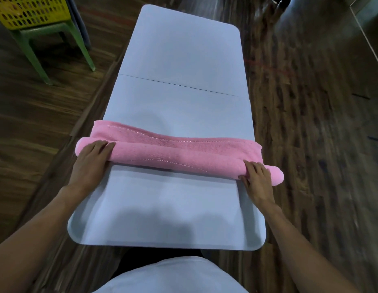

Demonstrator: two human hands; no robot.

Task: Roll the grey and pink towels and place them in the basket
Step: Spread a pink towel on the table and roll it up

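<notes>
Fingers of both hands lie flat on the pink towel roll; a seemingly yellow basket sits far left.

No writing, label, brand, number or sign can be read anywhere in the head view.

Grey folding table under part-rolled pink towel
</notes>
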